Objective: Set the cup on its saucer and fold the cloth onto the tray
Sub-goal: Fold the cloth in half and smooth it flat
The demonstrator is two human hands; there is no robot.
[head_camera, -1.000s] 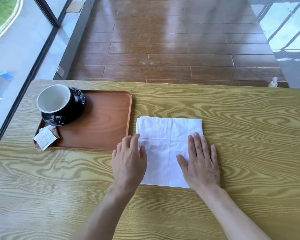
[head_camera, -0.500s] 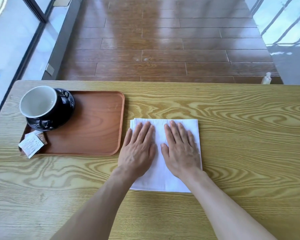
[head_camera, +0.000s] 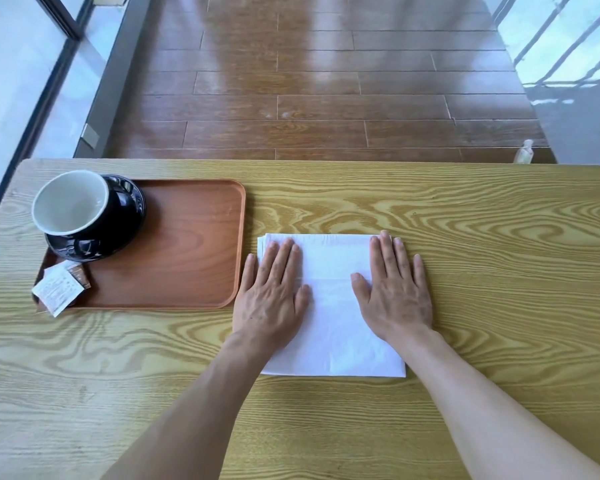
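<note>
A folded white cloth [head_camera: 331, 306] lies flat on the wooden table, just right of the brown tray [head_camera: 187, 258]. My left hand [head_camera: 271, 292] presses flat on the cloth's left edge, fingers apart. My right hand [head_camera: 395, 292] lies flat on its right side. Neither hand grips anything. A black cup with a white inside [head_camera: 71, 204] stands on a black saucer [head_camera: 118, 233] at the tray's far left corner.
Small paper packets [head_camera: 58, 287] lie at the tray's near left corner, partly over its rim. The table [head_camera: 482, 271] stretches right of the cloth. Beyond the far edge is a wooden floor, with a glass wall on the left.
My hands moved from the cloth's middle out to its left and right sides, staying flat on it. Cup, saucer and tray have not moved.
</note>
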